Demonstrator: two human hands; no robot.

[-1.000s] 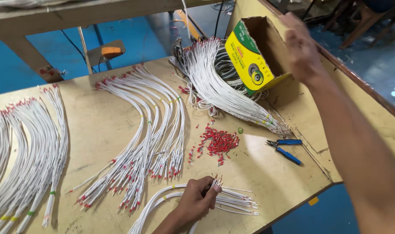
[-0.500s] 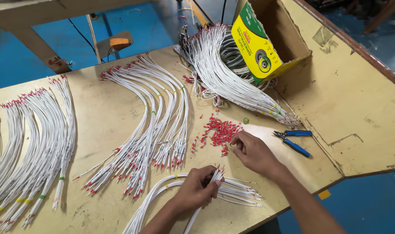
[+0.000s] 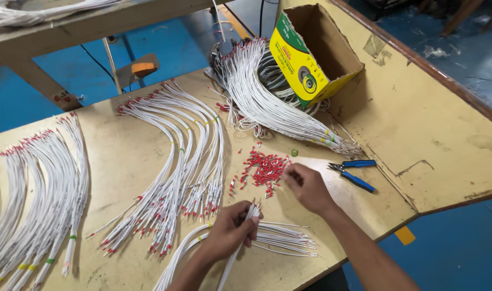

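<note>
Blue floor is showing beyond the edges of the plywood desk [image 3: 122, 161] I am working at. My left hand [image 3: 229, 229] is gripping a white wire [image 3: 240, 242] near its tip, fingers clamped around it, above a small bundle of white wires [image 3: 283, 240] lying at the desk's near edge. My right hand [image 3: 308, 186] is reaching into the pile of small red terminals [image 3: 265, 170], its fingers drawn together at the pile's edge. Blue-handled pliers [image 3: 353, 172] are lying just right of that hand. Bundles of red-tipped wires [image 3: 186, 178] are fanning across the desk, and a yellow cardboard box [image 3: 310, 59] is sitting open behind.
</note>
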